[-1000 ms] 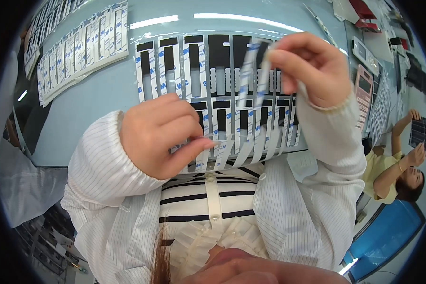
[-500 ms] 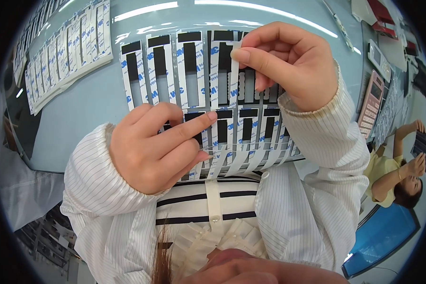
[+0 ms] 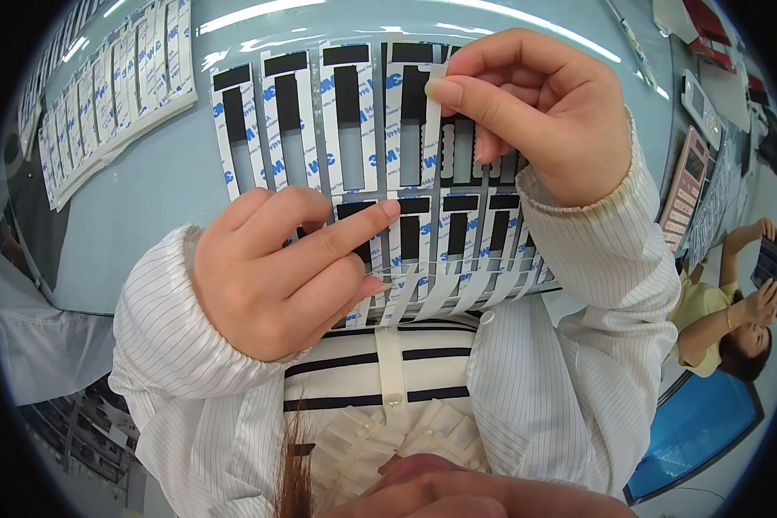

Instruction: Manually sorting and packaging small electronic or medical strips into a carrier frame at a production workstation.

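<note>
My right hand point(image 3: 548, 116) pinches, between thumb and forefinger, the upper right corner of a frame-shaped piece of double-sided tape point(image 3: 394, 142) with a blue-printed white backing. This piece lies over a black part in the upper row. My left hand point(image 3: 272, 268) reaches in from the left; its forefinger stretches out and its tip touches the lower edge of the same piece, while the other fingers bend loosely and hold nothing. Left of it lie similar taped pieces point(image 3: 326, 142). Further right, black scalloped frames point(image 3: 464, 155) show without white tape, partly under my right hand.
A lower row of taped pieces point(image 3: 410, 229) runs nearest me, with white strips point(image 3: 449, 289) hanging over the table's front edge. Stacked taped sheets point(image 3: 116, 108) lie far left. A pink calculator point(image 3: 686, 177) and a pen point(image 3: 630, 43) lie right. Another person's hands point(image 3: 760, 302) work at far right.
My right hand has moved slightly up and right, its pinch on the tape corner kept. The left hand stays almost still with its fingertip on the piece.
</note>
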Demonstrator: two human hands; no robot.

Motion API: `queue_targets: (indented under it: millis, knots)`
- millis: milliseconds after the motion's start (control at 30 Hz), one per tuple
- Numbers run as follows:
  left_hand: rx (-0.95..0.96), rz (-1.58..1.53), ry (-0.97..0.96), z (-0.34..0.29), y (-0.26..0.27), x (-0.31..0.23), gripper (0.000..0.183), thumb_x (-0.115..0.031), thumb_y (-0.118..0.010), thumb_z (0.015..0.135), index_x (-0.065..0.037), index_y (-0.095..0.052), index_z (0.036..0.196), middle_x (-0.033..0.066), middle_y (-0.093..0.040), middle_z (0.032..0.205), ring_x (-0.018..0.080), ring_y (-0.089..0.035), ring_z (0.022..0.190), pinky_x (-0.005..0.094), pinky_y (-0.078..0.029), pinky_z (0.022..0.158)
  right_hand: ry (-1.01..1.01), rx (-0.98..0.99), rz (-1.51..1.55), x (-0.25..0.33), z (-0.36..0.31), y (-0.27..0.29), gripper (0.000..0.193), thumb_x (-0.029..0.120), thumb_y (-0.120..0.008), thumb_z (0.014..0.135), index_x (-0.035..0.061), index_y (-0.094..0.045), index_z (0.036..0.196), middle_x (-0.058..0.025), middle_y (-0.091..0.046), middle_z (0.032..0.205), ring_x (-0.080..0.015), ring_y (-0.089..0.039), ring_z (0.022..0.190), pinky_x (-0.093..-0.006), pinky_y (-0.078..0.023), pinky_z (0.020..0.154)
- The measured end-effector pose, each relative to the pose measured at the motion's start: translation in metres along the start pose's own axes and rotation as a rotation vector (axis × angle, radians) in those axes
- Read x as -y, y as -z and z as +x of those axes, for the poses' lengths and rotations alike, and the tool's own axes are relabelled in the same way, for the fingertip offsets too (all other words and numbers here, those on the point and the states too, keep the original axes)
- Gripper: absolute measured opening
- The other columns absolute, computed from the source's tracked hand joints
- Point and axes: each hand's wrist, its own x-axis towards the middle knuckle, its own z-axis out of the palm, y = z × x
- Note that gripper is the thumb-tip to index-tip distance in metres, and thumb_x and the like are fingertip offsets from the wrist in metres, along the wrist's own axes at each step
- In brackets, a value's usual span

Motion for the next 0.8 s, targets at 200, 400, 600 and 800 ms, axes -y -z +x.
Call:
queue_targets:
  millis: [200,400,600,800]
  knots:
    - [0.002,0.014,-0.009,-0.0004,-0.0008,0.0010,0.029,-0.016,-0.083,0.062,-0.007,-0.056,0.071,0.0102,-0.074,0.115,0.0247,-0.054,0.077,0.0327,-0.047,0.064,0.000,-0.004,-0.004,0.0002,0.0005,-0.0013,0.017,0.003,-0.073,0.091,-0.0038,-0.069,0.106,-0.0097,-0.074,0.089,-0.0048,-0.062,0.059,-0.0160,-0.048,0.052]
    - [0.015,0.033,-0.007,-0.0004,0.0010,-0.0001,0.030,-0.016,-0.083,0.063,-0.007,-0.056,0.071,0.0102,-0.074,0.116,0.0247,-0.054,0.078,0.0327,-0.048,0.064,-0.003,-0.012,0.001,0.0016,0.0011,0.0004,0.016,0.003,-0.073,0.091,-0.0035,-0.069,0.106,-0.0097,-0.074,0.089,-0.0053,-0.061,0.057,-0.0164,-0.048,0.051]
    - [0.015,0.038,-0.005,-0.0009,0.0007,-0.0003,0.030,-0.017,-0.083,0.063,-0.007,-0.056,0.071,0.0100,-0.074,0.116,0.0248,-0.055,0.078,0.0327,-0.048,0.064,-0.007,-0.011,0.003,0.0013,0.0004,-0.0020,0.015,0.002,-0.072,0.091,-0.0035,-0.069,0.105,-0.0101,-0.074,0.088,-0.0056,-0.060,0.057,-0.0166,-0.048,0.051]
    - [0.017,0.036,0.002,-0.0011,0.0012,-0.0005,0.030,-0.016,-0.083,0.062,-0.007,-0.056,0.071,0.0104,-0.074,0.116,0.0249,-0.055,0.078,0.0326,-0.048,0.064,0.008,-0.014,-0.035,0.0012,0.0008,-0.0026,0.015,0.003,-0.073,0.091,-0.0035,-0.069,0.105,-0.0106,-0.074,0.089,-0.0052,-0.061,0.057,-0.0160,-0.048,0.051]
